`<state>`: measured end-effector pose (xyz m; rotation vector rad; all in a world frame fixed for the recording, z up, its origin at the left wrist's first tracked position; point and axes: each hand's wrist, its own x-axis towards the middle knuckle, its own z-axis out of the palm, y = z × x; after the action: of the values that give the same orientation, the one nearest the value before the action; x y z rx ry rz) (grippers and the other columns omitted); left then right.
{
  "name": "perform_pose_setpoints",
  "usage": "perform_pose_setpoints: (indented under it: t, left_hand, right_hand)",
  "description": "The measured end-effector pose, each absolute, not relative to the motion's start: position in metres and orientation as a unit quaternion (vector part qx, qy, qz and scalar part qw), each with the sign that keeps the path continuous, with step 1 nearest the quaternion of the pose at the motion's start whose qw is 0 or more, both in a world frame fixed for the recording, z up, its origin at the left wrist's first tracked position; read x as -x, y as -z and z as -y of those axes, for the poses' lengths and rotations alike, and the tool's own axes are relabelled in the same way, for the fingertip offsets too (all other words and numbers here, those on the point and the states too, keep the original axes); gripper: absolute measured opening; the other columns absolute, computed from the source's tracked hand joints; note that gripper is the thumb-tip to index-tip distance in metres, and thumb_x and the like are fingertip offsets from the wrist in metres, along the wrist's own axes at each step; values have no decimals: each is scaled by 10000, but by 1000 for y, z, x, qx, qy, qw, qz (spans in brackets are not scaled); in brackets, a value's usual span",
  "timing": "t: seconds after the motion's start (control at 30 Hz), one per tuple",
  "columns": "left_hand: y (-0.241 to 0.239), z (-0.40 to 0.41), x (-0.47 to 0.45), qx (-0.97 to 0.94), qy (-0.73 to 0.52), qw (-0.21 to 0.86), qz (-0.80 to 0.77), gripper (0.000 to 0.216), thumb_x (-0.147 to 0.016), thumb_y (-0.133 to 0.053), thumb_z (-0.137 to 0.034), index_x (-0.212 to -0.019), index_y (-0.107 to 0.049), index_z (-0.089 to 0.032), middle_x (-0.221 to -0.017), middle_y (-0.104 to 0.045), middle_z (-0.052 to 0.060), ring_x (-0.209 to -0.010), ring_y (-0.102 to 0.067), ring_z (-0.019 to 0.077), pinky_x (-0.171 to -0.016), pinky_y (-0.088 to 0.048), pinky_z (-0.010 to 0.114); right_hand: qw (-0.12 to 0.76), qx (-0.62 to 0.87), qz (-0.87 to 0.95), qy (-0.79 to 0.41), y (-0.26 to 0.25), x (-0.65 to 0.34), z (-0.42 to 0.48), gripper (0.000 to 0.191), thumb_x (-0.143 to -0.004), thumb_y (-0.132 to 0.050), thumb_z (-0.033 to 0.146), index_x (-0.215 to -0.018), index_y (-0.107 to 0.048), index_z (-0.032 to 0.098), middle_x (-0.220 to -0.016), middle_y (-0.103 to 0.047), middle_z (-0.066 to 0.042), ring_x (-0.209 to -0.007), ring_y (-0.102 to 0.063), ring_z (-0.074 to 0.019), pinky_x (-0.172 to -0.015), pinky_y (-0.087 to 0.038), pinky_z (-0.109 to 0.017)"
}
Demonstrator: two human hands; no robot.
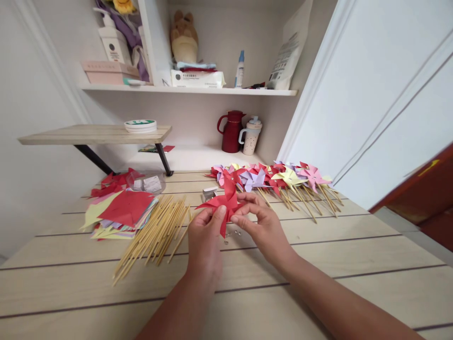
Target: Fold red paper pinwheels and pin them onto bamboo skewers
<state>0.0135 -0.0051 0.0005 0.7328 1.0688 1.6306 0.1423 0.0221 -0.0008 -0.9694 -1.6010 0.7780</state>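
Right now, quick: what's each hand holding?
Left hand: closed, pinching the red paper pinwheel.
Right hand: closed, pinching the same pinwheel from the other side.

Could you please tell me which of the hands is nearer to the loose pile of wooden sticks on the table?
Left. The left hand holds the red paper pinwheel just right of the wooden sticks; the right hand grips its far side, farther away.
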Motion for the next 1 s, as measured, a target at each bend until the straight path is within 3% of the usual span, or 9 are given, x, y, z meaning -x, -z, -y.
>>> perform_pose_setpoints:
  t: [0.37,0.63,0.73,0.83,1.0]
  left_hand:
    - [-6,5,-14,-343,-656,505,-444,185,-711,-806,-363,-744,-768,-185,-726,-710,3,-687,-580,123,-674,-441,226]
    - [-3,7,-13,-365,-646,489,-459,199,-752,-768,-374,-844,-791,-198,-771,-730,7,-680,-583,126,-640,-434,221]
    - [-6,7,-14,-335,-667,508,-430,193,-745,-779,-352,-851,-788,-190,-818,-749,28,-723,-618,141,-708,-476,242]
    - [-7,7,-13,-307,-667,550,-399,224,-747,-780,-347,-902,-789,-187,-848,-757,54,-768,-658,171,-774,-507,288]
    - [-3,7,-12,-318,-660,547,-406,215,-745,-782,-351,-895,-788,-198,-811,-741,41,-733,-646,164,-739,-508,284]
  right_hand:
    - [545,408,663,-311,-2,-144,-21,174,-790,-763,309,-662,-683,224,-1159,-609,-60,-1133,-586,-260,-1026,-409,-433]
    - [550,402,669,-297,-2,-143,-20,228,-789,-777,372,-662,-656,226,-1074,-630,-56,-1042,-603,-256,-977,-433,-425]
    - [565,393,650,-321,2,-144,-22,203,-825,-746,391,-736,-655,233,-1083,-645,-48,-1062,-599,-250,-995,-423,-415]
    - [570,381,616,-389,7,-144,-25,208,-910,-633,456,-929,-667,252,-1051,-673,-43,-998,-612,-231,-929,-466,-386]
    - [537,349,593,-488,7,-144,-26,340,-894,-633,519,-1117,-659,264,-1104,-703,-45,-1002,-636,-231,-883,-508,-355]
